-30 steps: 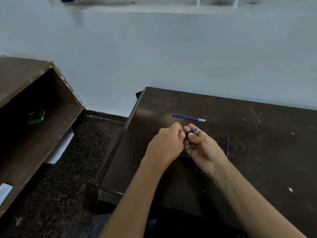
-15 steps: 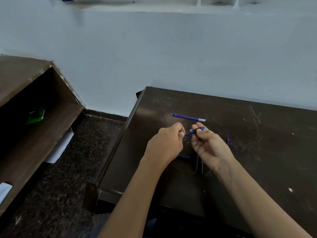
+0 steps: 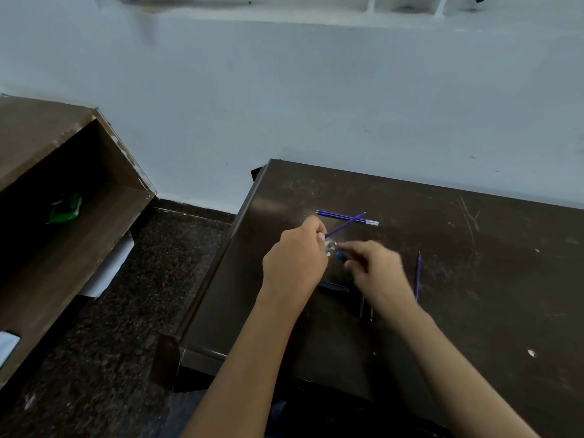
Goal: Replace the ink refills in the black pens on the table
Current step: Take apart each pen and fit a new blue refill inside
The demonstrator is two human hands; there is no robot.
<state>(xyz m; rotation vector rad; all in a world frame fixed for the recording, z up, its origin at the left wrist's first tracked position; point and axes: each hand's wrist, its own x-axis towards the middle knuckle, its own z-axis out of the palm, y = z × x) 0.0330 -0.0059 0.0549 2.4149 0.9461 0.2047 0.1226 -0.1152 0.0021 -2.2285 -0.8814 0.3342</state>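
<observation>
Your right hand (image 3: pixel 374 268) is smeared by motion blur, so you cannot tell how its fingers (image 3: pixel 350 248) are curled or whether they pinch anything. A small blue blur (image 3: pixel 340 255) just below those fingertips is too soft to name. Beside your left hand's (image 3: pixel 295 263) fingertips sits a pale, glinting smudge (image 3: pixel 330 246), unreadable. The near end of the blue refill (image 3: pixel 346 224) disappears inside the left fingers. Dark pen parts (image 3: pixel 366 308) below your right wrist merge with the dark table (image 3: pixel 474 279), whose right side the frame cuts off.
</observation>
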